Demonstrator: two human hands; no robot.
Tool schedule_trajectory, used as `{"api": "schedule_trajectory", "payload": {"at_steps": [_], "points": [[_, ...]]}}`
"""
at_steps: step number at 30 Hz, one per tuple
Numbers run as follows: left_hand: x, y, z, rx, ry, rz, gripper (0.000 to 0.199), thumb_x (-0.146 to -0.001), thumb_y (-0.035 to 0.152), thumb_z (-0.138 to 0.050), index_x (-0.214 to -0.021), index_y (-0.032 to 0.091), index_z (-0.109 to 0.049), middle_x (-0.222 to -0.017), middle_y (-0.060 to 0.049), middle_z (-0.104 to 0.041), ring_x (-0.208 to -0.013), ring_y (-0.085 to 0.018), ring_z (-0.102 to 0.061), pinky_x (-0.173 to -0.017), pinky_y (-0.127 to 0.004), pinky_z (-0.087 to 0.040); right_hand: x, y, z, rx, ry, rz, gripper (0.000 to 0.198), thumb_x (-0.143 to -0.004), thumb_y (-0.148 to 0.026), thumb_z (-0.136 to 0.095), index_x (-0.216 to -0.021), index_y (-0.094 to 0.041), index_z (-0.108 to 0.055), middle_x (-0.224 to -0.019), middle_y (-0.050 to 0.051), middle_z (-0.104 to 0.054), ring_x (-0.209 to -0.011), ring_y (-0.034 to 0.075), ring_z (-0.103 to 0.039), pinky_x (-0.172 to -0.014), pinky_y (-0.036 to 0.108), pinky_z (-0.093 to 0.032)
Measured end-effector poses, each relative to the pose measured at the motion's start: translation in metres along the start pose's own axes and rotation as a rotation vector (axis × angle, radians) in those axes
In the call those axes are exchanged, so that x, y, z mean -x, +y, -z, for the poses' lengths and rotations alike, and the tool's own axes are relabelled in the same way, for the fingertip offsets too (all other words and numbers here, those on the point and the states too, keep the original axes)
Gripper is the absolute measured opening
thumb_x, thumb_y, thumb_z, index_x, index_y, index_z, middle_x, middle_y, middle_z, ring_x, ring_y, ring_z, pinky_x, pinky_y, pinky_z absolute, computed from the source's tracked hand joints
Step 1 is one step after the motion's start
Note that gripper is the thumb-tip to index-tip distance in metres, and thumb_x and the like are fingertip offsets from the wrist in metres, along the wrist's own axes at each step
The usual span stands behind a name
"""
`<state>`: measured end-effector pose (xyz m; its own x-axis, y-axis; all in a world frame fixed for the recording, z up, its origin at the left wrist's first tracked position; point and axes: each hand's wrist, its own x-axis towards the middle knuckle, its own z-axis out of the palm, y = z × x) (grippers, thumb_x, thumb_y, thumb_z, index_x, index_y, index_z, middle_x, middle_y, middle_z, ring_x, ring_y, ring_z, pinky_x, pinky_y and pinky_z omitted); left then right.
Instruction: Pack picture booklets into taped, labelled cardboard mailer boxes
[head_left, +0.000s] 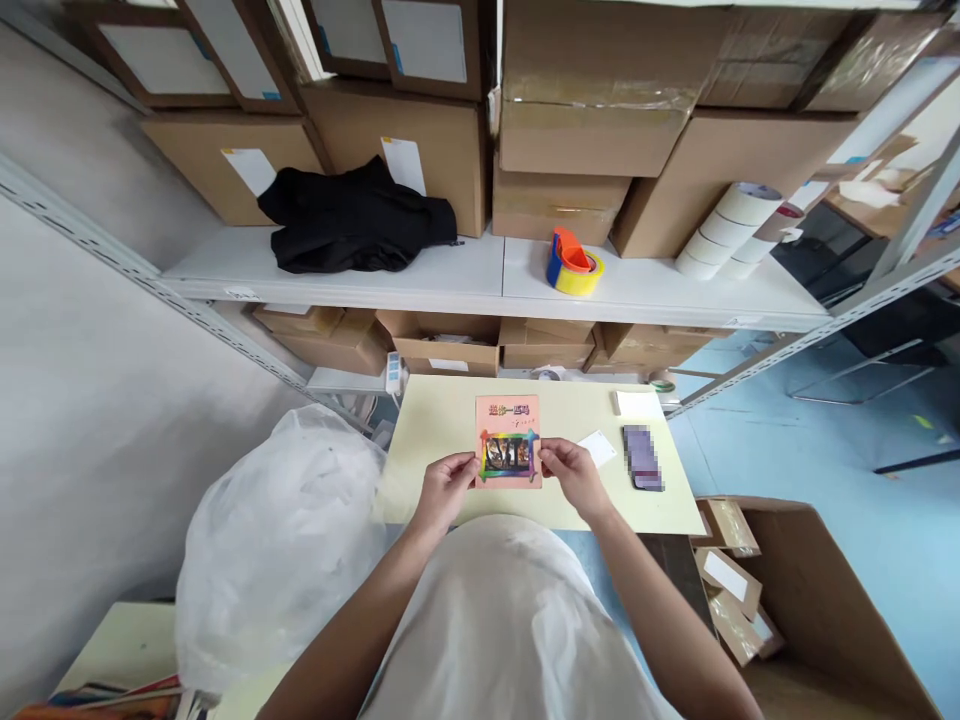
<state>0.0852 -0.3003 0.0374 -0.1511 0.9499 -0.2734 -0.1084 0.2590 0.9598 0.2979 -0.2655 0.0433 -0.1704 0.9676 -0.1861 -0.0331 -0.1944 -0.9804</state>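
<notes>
A pink booklet (508,420) with a rainbow-framed picture and printed characters is held up between my two hands, above the pale yellow table. My left hand (448,482) pinches its lower left edge. The lower right edge is gripped between the thumb and fingers of my right hand (574,472). Just beyond my right hand lies a white paper slip (598,448). Farther right, a dark phone-shaped item (643,458), partly pixelated, rests on the tabletop (431,415). Near the back right corner sits a stack of white cards (638,404).
A shelf (480,270) behind the table bears cardboard boxes, a black garment (360,220), a tape dispenser (574,265) and tape rolls (727,230). On the left stands a bulging translucent plastic bag (277,540). A large carton (832,590) with small boxes is at lower right.
</notes>
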Motion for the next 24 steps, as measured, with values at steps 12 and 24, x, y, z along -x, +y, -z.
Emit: {"api": "schedule_trajectory", "payload": {"at_steps": [12, 24], "points": [[0.003, -0.023, 0.041, -0.152, -0.093, -0.101, 0.04, -0.077, 0.039, -0.063, -0.109, 0.016, -0.066, -0.094, -0.008, -0.068, -0.074, -0.015, -0.064, -0.071, -0.03, -0.054, 0.015, 0.026, -0.048, 0.09, 0.133, -0.031, 0.043, -0.078, -0.055, -0.058, -0.094, -0.015, -0.066, -0.082, 0.007, -0.071, -0.066, 0.017, -0.062, -0.052, 0.027, -0.052], [-0.009, -0.051, 0.092, -0.306, -0.117, -0.114, 0.044, -0.078, 0.034, -0.058, -0.121, 0.023, -0.061, -0.095, -0.005, -0.057, -0.082, -0.016, -0.06, -0.066, -0.029, -0.056, 0.013, 0.055, -0.092, 0.218, 0.101, -0.079, 0.039, -0.078, -0.044, -0.06, -0.107, -0.019, -0.069, -0.095, 0.008, -0.067, -0.072, 0.017, -0.063, -0.064, 0.032, -0.055]]}}
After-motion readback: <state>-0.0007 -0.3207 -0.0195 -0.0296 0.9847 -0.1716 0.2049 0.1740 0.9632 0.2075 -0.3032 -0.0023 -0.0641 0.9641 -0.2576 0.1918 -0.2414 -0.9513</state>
